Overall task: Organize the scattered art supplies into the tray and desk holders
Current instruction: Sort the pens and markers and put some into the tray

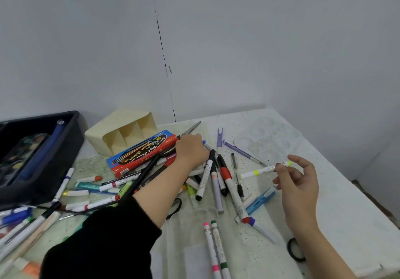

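Right hand [299, 183] raised over the tabletop [346, 213] at 3 o'clock. A yellow-banded white marker [259, 171] is pinched at one end between thumb and forefinger; the other fingers are spread loose. The marker is held roughly level and points toward 9 o'clock.

Left hand [191, 151], on a black-sleeved arm, is stretched to centre and laid knuckles-up on the marker pile [207, 177], just beside the scissors [192, 128] and the end of the red brush box [140, 152]. Its fingertips are hidden, so it cannot be told whether anything is gripped.

The hands are well apart.

Cream desk holder [97, 132] is seen at 11 o'clock, tipped on its side, compartments open toward the viewer, with the red brush box touching its front. Dark tray [69, 153] sits at 9 o'clock with paints and a blue item inside. More loose markers [86, 192] are scattered at 8 o'clock, by the tray.

Clear palette [268, 142] lies at 1 o'clock. Pink-banded marker [210, 248] and green-banded marker [219, 248] lie side by side at 6 o'clock. A black ring [295, 250] lies at 5 o'clock.
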Tool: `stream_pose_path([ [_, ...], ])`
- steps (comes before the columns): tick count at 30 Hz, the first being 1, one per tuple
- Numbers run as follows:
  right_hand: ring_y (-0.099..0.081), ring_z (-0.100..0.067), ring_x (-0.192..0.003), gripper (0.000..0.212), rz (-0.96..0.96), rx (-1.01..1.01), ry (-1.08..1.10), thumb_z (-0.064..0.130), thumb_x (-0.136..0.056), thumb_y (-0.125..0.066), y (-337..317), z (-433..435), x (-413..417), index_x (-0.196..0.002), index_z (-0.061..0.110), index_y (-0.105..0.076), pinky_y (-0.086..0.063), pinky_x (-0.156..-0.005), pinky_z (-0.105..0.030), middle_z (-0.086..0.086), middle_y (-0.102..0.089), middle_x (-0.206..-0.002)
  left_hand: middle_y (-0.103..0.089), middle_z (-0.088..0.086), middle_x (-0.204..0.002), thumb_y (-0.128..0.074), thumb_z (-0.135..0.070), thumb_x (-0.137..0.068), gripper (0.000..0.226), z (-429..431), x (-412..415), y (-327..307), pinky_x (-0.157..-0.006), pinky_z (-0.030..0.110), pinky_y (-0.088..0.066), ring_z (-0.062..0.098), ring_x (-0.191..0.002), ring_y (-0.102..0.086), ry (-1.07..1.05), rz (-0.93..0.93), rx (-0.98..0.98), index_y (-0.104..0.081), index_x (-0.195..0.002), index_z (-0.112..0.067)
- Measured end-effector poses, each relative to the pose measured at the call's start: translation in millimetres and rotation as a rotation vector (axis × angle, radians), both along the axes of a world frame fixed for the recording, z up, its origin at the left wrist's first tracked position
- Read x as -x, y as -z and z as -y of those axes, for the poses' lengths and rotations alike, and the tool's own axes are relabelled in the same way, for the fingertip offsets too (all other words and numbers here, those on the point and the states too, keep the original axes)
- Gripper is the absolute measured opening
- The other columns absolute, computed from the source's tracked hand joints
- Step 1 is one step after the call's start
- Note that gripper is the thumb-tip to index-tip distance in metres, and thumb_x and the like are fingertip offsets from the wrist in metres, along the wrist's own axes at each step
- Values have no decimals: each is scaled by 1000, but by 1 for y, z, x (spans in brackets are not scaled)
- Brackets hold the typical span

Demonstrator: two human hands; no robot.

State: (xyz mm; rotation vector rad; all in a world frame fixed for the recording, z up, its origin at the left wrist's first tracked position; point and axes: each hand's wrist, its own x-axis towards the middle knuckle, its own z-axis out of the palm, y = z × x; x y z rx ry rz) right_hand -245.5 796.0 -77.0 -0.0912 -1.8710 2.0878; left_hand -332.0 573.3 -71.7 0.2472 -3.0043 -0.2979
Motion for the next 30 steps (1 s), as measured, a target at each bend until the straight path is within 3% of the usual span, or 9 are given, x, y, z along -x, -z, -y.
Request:
stream_pose_path([
  [5,-57,-4,-57,21,23,-13,3,10,-90,-59,6,1,-9,-104,25,-53,-49,-63,-21,3,-64,-65,-59,12,-103,-55,-10,-82,24,-6,4,-7,-69,31,-42,30,-98,-58,-63,31,-90,-52,-105,-5],
  [9,-57,-5,-57,22,13,-14,-3,9,-90,-59,7,0,-15,-104,25,-53,-49,-60,-19,4,-63,-63,-56,12,-101,-56,-6,-80,33,3,1,-13,-70,29,-43,25,-90,-53,-82,-42,-441,-51,-112,-2],
  [12,-57,-6,-56,23,21,-13,-38,8,-90,-59,5,1,-20,-103,26,-53,-47,-59,-15,0,-62,-66,-59,16,-102,-55,-5,-81,35,10,-7,-23,-53,23,-41,16,-67,-51,-101,-151,-718,-49,-115,-12],
  [14,-56,-8,-57,22,31,-26,-84,9,-90,-60,3,3,-24,-103,26,-53,-46,-58,-16,1,-63,-65,-59,12,-88,-52,-1,-83,39,13,-18,-33,-44,17,-42,13,-59,-49,-107,-215,-823,-48,-117,-19],
  [16,-52,-10,-57,21,38,-43,-148,9,-89,-62,1,6,-28,-102,23,-54,-44,-57,-18,-2,-64,-64,-60,9,-79,-52,0,-83,43,15,-34,-44,-52,19,-48,19,-63,-56,-115,-231,-899,-51,-119,-24],
  [19,-50,-18,-59,17,51,-101,-298,7,-86,-64,-3,13,-36,-99,15,-57,-44,-54,-16,-18,-65,-69,-67,19,-87,-58,3,-83,42,18,-65,-52,-70,38,-59,28,-72,-68,-104,-159,-1012,-56,-113,-26],
  [21,-46,-21,-57,16,63,-138,-428,4,-85,-65,-3,19,-42,-97,13,-59,-44,-49,-20,-23,-61,-66,-64,21,-88,-59,8,-82,42,17,-92,-54,-62,35,-59,24,-66,-68,-86,-105,-1131,-57,-115,-18],
  [24,-40,-13,-51,19,32,-319,-595,10,-83,-70,-1,28,-49,-95,20,-61,-39,-52,-24,-6,-60,-58,-64,17,-80,-60,13,-80,41,12,-133,-54,-54,23,-54,19,-58,-68,-66,-12,-1218,-58,-112,-13],
  [30,-43,-2,-50,22,16,-642,-804,31,-80,-71,3,46,-66,-96,39,-59,-38,-54,-19,11,-67,-72,-65,11,-71,-66,9,-77,40,6,-191,-24,-62,28,-57,19,-62,-67,-60,194,-1163,-59,-108,-16],
])
